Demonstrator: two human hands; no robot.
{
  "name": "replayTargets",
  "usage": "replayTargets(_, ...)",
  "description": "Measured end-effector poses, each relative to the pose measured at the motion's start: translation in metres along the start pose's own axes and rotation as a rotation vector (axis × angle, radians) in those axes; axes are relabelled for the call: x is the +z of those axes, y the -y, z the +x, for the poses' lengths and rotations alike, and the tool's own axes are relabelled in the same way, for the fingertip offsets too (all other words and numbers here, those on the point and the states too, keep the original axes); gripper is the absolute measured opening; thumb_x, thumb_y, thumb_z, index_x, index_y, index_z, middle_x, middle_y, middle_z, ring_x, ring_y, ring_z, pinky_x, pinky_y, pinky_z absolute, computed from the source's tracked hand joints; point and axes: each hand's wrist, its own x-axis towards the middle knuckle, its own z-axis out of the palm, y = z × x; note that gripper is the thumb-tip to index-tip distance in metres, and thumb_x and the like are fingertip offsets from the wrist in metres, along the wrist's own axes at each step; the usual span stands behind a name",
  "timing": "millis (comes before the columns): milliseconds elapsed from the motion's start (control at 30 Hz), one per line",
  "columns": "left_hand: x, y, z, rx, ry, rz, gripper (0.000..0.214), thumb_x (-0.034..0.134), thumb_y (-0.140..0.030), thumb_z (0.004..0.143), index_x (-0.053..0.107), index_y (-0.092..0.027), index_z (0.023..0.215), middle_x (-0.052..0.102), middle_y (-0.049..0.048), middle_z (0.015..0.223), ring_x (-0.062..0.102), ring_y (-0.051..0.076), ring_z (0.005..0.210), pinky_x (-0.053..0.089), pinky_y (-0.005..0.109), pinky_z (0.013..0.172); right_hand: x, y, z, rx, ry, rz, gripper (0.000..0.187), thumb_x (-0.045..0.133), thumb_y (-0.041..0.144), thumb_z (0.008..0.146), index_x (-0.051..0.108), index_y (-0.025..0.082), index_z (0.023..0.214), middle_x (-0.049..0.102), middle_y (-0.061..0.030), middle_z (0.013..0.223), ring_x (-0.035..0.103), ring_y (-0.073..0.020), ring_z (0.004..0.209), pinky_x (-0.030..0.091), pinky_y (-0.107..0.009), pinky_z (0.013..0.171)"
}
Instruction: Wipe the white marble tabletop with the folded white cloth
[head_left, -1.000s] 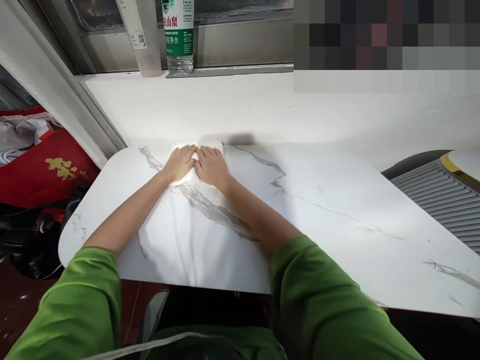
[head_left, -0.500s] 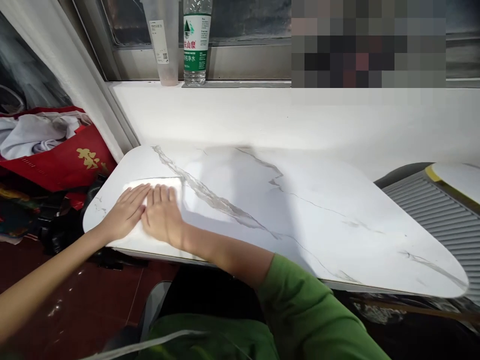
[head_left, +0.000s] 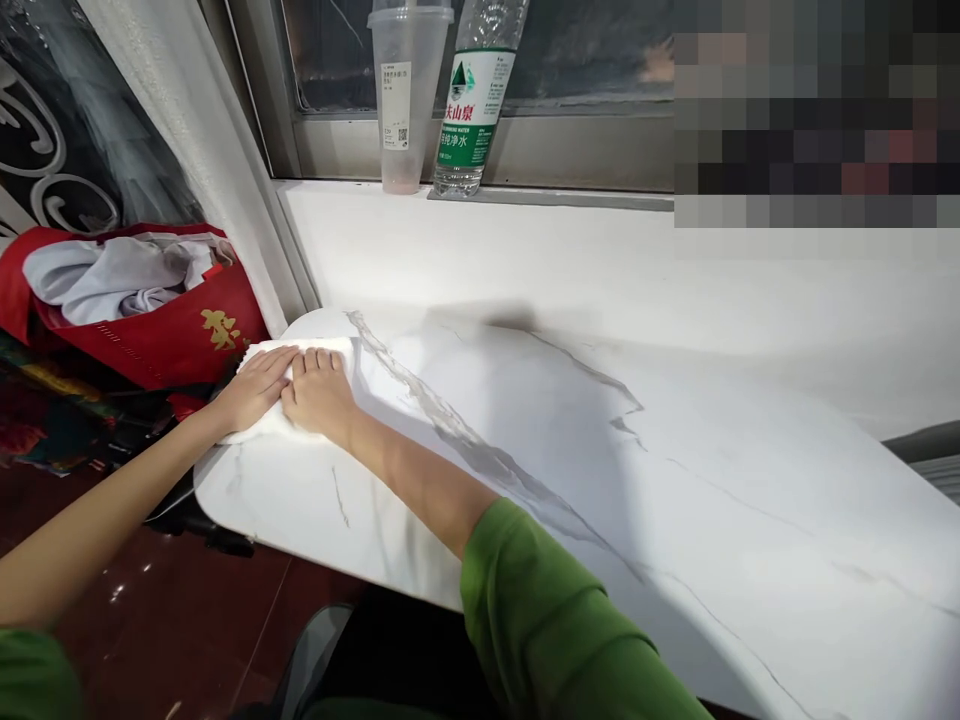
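A white cloth (head_left: pixel 341 350) lies spread on the left end of the white marble-patterned table (head_left: pixel 525 430), reaching its far left edge. My left hand (head_left: pixel 255 385) rests flat on the cloth with fingers stretched out. Pressed down beside it is my right hand (head_left: pixel 319 390), also flat, its fingers pointing away from me. The hands touch at the thumbs. Both palms and part of the cloth are hidden beneath them.
On the window ledge stand a clear plastic cup (head_left: pixel 409 100) and a water bottle (head_left: pixel 476 110) with a green-and-white label. A red bag (head_left: pixel 172 340) holding pale fabric sits left of the table, near a white curtain (head_left: pixel 172 100). A white wall (head_left: pixel 600 270) borders the table's far side.
Both hands have pushed the cloth away from me, from near the front edge to the far left part of the table. The camera view has turned toward the left.
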Motion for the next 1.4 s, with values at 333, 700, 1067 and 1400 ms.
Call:
replayTargets(333,0.009,-0.01,0.12,0.081,0.031,-0.007,0.056,0.028,-0.027,0.093,0.042,-0.011,0.145,0.043,0.0123,0.154,0.037,0.023,0.143,0.024,0.039,0.12,0.002,-0.082,0.049,0.21,0.024,-0.059,0.057,0.031,0.029,0.099,0.04,-0.003,0.146,0.042,-0.0228,0.152,0.034,-0.0332,0.141,0.019,-0.044,0.117)
replayTargets(700,0.016,-0.084,0.046,0.084,0.03,0.017,0.059,0.025,-0.028,0.095,0.035,-0.009,0.149,0.037,0.0141,0.158,0.03,0.024,0.148,0.019,0.045,0.122,-0.025,-0.073,-0.048,0.096,-0.002,-0.058,0.055,0.036,0.027,0.099,0.043,-0.003,0.144,0.043,-0.0238,0.152,0.037,-0.0338,0.141,0.021,-0.047,0.119)
replayTargets(1067,0.026,-0.206,-0.064,0.154,-0.03,-0.056,0.057,0.028,-0.027,0.094,0.041,-0.01,0.148,0.041,0.0149,0.155,0.031,0.028,0.147,0.019,0.052,0.122,-0.059,-0.057,-0.197,0.029,-0.049,0.013,0.05,0.038,0.023,0.09,0.054,0.004,0.134,0.054,-0.0202,0.142,0.044,-0.0314,0.134,0.029,-0.051,0.117)
replayTargets(1400,0.037,-0.178,0.066,0.061,-0.012,-0.083,0.054,0.031,-0.019,0.092,0.041,-0.01,0.144,0.042,0.0139,0.154,0.034,0.025,0.145,0.021,0.048,0.121,-0.044,-0.14,-0.097,0.088,-0.085,-0.078,0.04,0.038,0.014,0.087,0.059,0.008,0.12,0.062,-0.0189,0.124,0.053,-0.0303,0.117,0.035,-0.042,0.105)
